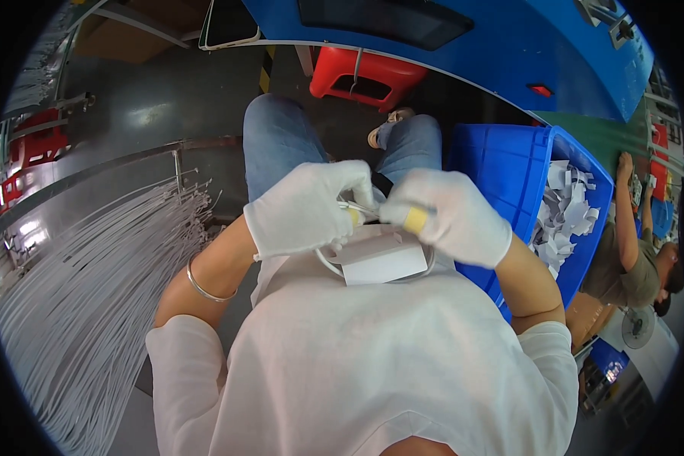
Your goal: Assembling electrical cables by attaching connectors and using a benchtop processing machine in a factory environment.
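My left hand (305, 211), in a white glove, has its fingers closed in a pinch on a thin white cable (351, 205) in front of my belly. Close beside it, my right hand (454, 216), also gloved, has its fingers pressed together near the cable's end; what they hold is hidden and slightly blurred. Yellow tape wraps a finger of each glove. Below the hands, a white paper piece (385, 263) with a folded look lies against my shirt, and part of a white cable loop (327, 262) curves beside it.
A bundle of long white cables (91, 296) hangs by a metal rail at left. To the right stands a blue bin (501, 163) with white paper scraps (561, 216). Ahead are a blue machine (494, 57) and a red stool (365, 76). Another person (623, 258) is at far right.
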`<state>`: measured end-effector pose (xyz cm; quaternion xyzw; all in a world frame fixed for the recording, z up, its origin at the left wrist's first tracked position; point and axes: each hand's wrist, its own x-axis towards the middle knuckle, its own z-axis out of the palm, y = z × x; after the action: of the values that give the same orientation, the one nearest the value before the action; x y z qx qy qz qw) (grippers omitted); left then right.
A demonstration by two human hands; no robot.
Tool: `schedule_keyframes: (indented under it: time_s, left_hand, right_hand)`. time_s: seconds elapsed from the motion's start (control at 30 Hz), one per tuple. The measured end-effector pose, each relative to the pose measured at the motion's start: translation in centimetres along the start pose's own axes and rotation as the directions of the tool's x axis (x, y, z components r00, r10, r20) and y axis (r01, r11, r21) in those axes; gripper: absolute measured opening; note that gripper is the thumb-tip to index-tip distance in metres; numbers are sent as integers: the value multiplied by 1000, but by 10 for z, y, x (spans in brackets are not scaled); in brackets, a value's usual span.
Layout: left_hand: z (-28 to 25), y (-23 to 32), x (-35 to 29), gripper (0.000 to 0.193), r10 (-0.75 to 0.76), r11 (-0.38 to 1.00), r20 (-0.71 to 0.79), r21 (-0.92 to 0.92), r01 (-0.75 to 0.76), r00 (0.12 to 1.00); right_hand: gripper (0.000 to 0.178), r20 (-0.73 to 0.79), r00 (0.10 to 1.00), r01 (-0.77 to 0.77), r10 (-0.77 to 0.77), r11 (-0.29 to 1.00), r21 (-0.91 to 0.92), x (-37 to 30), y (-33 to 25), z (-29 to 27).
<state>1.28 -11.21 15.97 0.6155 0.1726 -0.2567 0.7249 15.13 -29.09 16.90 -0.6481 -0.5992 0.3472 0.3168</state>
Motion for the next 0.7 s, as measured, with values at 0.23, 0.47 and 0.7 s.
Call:
schedule_keyframes:
  time_s: [0.23, 0.47, 0.7]
  left_hand:
    - [3, 9, -3, 10, 84, 985, -26, 151, -79, 996]
    - [15, 20, -12, 11, 254, 761, -60, 628, -161, 965]
    - [20, 23, -6, 10, 418, 442, -44, 882, -161, 908]
  right_hand:
    - [19, 248, 819, -570, 517, 689, 448, 11, -7, 6]
    - [27, 24, 880, -422, 475, 757, 499, 2, -20, 10]
    - [27, 146, 833, -536, 534, 715, 448, 13, -21, 0]
